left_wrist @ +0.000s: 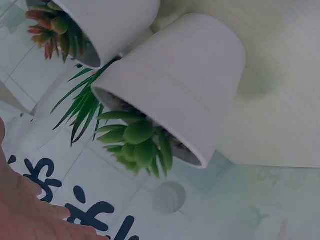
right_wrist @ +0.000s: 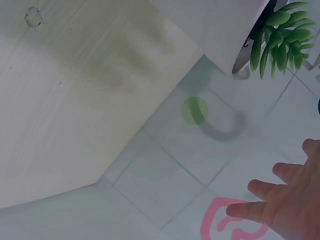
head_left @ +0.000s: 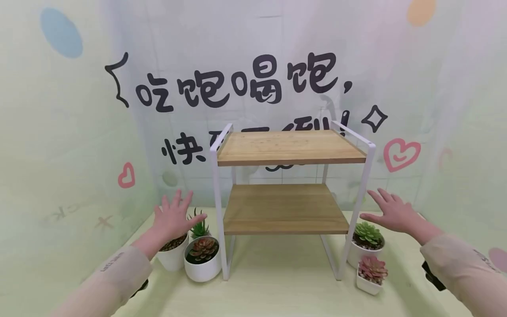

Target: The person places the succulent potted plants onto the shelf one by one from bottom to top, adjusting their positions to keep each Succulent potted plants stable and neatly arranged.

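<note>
A two-tier wooden shelf [head_left: 291,147] with a white frame stands between both hands. My left hand [head_left: 174,219], fingers spread and holding nothing, hovers above a white pot [head_left: 173,259] at the shelf's left. That pot's green succulent [left_wrist: 135,142] shows in the left wrist view; the hand covers it in the head view. Beside it are a white pot with a reddish succulent [head_left: 203,249] and a spiky green plant [head_left: 199,226]. On the other side, my right hand [head_left: 398,215] is spread in the air near a green succulent [head_left: 367,233], touching nothing.
A pink succulent [head_left: 372,269] in a small white pot stands in front of the right-hand green one. Everything stands on a pale wooden tabletop [head_left: 277,290]. Behind hangs a printed backdrop [head_left: 253,35] with black characters, and similar sheets enclose both sides.
</note>
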`<state>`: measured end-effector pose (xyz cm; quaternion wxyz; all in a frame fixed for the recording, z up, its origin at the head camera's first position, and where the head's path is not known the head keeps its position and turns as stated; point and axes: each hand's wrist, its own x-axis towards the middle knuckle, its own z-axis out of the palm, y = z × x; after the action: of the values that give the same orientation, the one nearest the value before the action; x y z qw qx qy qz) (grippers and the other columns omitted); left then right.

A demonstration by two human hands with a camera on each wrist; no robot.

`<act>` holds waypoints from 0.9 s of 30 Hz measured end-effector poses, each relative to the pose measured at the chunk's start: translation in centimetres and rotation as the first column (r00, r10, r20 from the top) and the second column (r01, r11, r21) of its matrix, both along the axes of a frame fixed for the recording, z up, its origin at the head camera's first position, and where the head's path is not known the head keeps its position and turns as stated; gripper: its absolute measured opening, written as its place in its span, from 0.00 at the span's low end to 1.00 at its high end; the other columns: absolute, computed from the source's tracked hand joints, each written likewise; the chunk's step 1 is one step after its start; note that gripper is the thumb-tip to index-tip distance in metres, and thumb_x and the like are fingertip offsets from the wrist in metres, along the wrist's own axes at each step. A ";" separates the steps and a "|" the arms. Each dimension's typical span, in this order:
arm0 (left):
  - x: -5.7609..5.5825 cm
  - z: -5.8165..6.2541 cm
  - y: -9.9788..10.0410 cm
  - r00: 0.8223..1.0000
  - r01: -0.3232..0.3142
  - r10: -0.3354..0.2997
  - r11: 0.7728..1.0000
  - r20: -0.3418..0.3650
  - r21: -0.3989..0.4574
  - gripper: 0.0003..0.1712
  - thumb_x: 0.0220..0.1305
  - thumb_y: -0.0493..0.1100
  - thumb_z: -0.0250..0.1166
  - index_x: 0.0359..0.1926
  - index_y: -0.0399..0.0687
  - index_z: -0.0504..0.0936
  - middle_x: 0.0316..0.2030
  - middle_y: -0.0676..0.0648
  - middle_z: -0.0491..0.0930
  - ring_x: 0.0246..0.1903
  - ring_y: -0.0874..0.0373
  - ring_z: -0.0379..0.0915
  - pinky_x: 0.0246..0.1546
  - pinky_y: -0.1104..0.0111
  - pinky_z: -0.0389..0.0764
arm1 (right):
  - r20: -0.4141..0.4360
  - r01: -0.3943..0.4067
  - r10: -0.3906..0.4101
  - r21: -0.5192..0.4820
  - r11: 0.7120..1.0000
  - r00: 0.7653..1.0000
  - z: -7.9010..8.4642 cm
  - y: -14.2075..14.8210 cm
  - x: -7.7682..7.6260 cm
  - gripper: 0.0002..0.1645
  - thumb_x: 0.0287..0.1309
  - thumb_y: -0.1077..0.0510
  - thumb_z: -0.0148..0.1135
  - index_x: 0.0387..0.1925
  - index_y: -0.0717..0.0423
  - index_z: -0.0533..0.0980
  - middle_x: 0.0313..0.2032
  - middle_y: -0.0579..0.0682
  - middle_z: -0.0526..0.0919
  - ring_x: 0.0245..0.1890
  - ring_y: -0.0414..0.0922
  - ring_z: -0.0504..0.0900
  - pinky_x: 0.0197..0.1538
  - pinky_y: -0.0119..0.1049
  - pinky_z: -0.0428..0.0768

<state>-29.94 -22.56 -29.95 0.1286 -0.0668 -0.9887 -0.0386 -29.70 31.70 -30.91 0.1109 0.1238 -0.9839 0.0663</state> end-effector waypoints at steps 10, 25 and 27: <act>1.3 4.5 1.6 0.982 0.137 -0.113 0.978 -0.153 0.157 0.46 0.64 0.65 0.45 0.70 0.40 0.43 0.67 0.28 0.42 0.61 0.23 0.40 0.56 0.34 0.49 | 0.061 -0.068 0.101 -0.396 0.916 0.993 -2.6 0.2 1.7 0.59 0.53 0.45 0.62 0.66 0.75 0.38 0.62 0.80 0.45 0.59 0.75 0.49 0.54 0.69 0.54; 6.0 13.4 5.1 0.874 0.452 -0.287 0.775 -0.391 0.442 0.34 0.67 0.60 0.47 0.70 0.60 0.51 0.69 0.46 0.52 0.68 0.46 0.44 0.61 0.41 0.49 | 0.140 -0.019 0.114 -0.548 0.837 0.984 -6.2 -1.1 3.7 0.65 0.50 0.49 0.64 0.66 0.71 0.28 0.63 0.79 0.40 0.57 0.77 0.51 0.50 0.68 0.63; 5.9 13.4 5.5 0.874 0.455 -0.291 0.769 -0.388 0.449 0.33 0.67 0.59 0.48 0.70 0.61 0.53 0.69 0.48 0.53 0.68 0.47 0.45 0.61 0.42 0.51 | 0.152 -0.012 0.114 -0.548 0.836 0.982 -6.4 -1.2 3.8 0.65 0.49 0.49 0.65 0.66 0.71 0.28 0.63 0.79 0.41 0.58 0.77 0.51 0.51 0.68 0.62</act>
<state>-24.00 -17.02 -16.53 0.2781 -0.2310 -0.8746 -0.3230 -25.88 30.54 -37.32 0.0505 0.1132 -0.9256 0.3576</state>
